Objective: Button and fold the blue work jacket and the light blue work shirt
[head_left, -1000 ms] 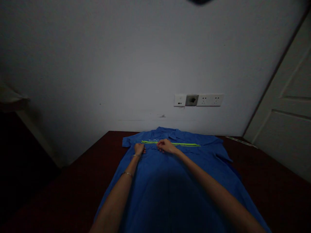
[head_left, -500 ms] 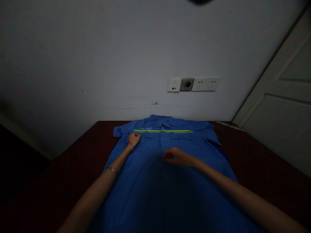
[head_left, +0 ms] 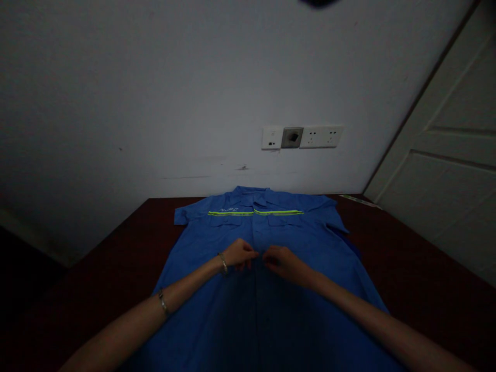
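A blue short-sleeved work shirt [head_left: 217, 294] lies spread out front side up, collar toward the wall, with yellow-green strips across the chest and white letters above the left one. My left hand [head_left: 241, 254], a bracelet at its wrist, is over the middle of the front opening, its fingertips drawn together. Just right of it, my right hand [head_left: 282, 262] has its fingers curled toward the same opening. A small gap separates the two hands. Whether cloth or a button is between the fingers of either hand is too dark to make out.
The shirt rests on a dark red-brown table [head_left: 127, 258] against a pale wall [head_left: 174, 103]. Socket plates [head_left: 320, 137] are set in the wall. A panelled white door [head_left: 445, 170] stands on the right, and a thin printed strip [head_left: 360, 201] lies at the table's back right.
My left hand has come from the chest pocket on the left to the front opening in the middle. My right hand has stayed near the opening. The view has shifted slightly.
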Action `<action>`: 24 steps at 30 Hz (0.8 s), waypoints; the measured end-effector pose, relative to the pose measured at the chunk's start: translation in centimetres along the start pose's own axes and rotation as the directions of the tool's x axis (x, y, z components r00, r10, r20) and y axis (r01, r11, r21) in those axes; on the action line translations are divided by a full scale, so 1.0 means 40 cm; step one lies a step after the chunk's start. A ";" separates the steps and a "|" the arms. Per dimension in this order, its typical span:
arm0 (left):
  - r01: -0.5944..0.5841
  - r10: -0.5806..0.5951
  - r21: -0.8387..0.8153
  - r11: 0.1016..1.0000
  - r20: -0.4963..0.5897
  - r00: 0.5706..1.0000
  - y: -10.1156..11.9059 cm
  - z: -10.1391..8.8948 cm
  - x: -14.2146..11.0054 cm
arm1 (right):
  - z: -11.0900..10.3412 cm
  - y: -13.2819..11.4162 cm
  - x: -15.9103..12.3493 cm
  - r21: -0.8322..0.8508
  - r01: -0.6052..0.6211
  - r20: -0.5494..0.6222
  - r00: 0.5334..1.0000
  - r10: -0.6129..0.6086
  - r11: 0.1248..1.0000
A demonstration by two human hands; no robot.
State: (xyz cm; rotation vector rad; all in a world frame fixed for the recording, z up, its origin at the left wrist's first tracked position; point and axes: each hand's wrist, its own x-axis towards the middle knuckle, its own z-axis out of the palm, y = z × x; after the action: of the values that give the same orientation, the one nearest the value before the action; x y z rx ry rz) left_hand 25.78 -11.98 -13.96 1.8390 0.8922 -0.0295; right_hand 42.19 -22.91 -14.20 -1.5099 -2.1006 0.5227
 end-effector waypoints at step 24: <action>0.020 -0.020 -0.038 0.999 0.013 1.000 -0.006 0.015 0.052 | 0.080 0.039 -0.039 -0.658 0.354 -0.006 0.880 -0.475 0.665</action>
State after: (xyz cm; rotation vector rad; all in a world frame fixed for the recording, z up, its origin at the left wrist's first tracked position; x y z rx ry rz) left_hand 27.36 -11.25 -15.27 1.7929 0.8967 -0.0360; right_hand 41.87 -23.96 -17.95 -1.2317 -2.4991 -0.5572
